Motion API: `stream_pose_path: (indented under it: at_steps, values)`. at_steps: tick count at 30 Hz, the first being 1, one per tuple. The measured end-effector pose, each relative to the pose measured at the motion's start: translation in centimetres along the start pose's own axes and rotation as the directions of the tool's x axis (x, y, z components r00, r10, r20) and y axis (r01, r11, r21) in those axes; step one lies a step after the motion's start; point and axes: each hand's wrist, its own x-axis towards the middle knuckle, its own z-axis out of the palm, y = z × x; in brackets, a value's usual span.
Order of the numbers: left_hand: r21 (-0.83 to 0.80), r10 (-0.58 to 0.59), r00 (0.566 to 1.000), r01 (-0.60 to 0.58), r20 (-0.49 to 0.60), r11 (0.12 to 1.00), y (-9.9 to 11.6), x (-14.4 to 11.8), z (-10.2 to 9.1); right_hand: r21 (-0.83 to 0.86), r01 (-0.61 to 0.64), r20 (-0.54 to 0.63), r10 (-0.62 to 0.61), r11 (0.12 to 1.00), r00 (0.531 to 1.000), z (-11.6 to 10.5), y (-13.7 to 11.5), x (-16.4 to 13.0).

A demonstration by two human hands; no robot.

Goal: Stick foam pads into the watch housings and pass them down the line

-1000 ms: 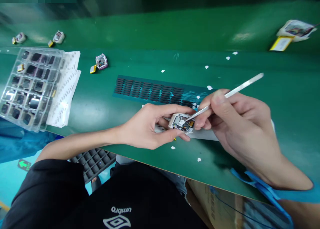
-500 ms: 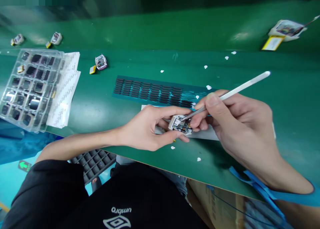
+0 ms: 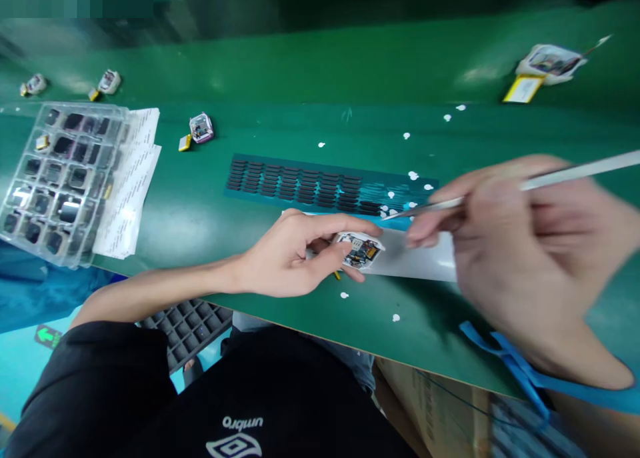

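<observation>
Between thumb and fingers, my left hand [image 3: 295, 255] grips a white smartwatch case [image 3: 361, 250] whose circuit board faces up. My right hand [image 3: 530, 245], smeared by motion, is closed on metal tweezers [image 3: 500, 186], their tip pointing left above the case's far edge and apart from the board. Below the tip lies a whitish strip [image 3: 420, 255] on the bench. Just beyond the hands is a teal sheet [image 3: 400, 185] with rows of small black strips [image 3: 300, 183] and some white round stickers [image 3: 413, 175] at its right end.
A clear plastic tray [image 3: 65, 178] of watch parts sits at left on printed paper sheets [image 3: 133, 191]. Opened watch cases [image 3: 201, 127] with yellow-edged batteries stand farther back, another case [image 3: 553, 65] at far right. Blue straps [image 3: 520, 365] lie near the bench's front edge.
My right hand has moved right with the tweezers, lifting their tip off the circuit board. My left hand still holds the case, its thumb now farther onto the board.
</observation>
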Motion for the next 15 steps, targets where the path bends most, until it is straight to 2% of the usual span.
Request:
stream_pose_path:
  at_steps: [2, 3, 5, 6, 8, 10, 15]
  values:
    - [0.139, 0.150, 0.987, -0.141, -0.061, 0.980, -0.3, 0.2, -0.4, -0.171, 0.086, -0.111, -0.106, 0.981, 0.988, -0.6, 0.3, 0.8]
    - [0.212, 0.235, 0.968, -0.214, -0.084, 0.954, -0.5, 0.3, -0.7, -0.281, 0.095, -0.094, -0.126, 0.955, 0.987, -1.0, 0.6, 1.2]
    - [0.351, 0.373, 0.924, -0.324, -0.081, 0.878, -1.0, 0.7, -1.3, -0.436, 0.170, 0.114, -0.133, 0.884, 0.984, -1.8, 1.3, 1.9]
    - [0.417, 0.413, 0.909, -0.354, -0.056, 0.837, -1.3, 1.0, -1.6, -0.482, 0.212, 0.176, -0.144, 0.850, 0.974, -2.0, 1.7, 2.2]
    - [0.532, 0.427, 0.904, -0.367, 0.012, 0.763, -1.9, 1.4, -2.0, -0.472, 0.238, 0.240, -0.136, 0.849, 0.961, -2.3, 2.5, 2.5]
    - [0.615, 0.390, 0.919, -0.339, 0.056, 0.712, -2.3, 1.6, -2.3, -0.429, 0.221, 0.257, -0.117, 0.876, 0.959, -2.3, 2.9, 2.7]
    - [0.690, 0.324, 0.939, -0.311, 0.115, 0.654, -2.9, 1.9, -2.6, -0.399, 0.270, 0.345, -0.129, 0.877, 0.930, -1.9, 3.2, 2.8]
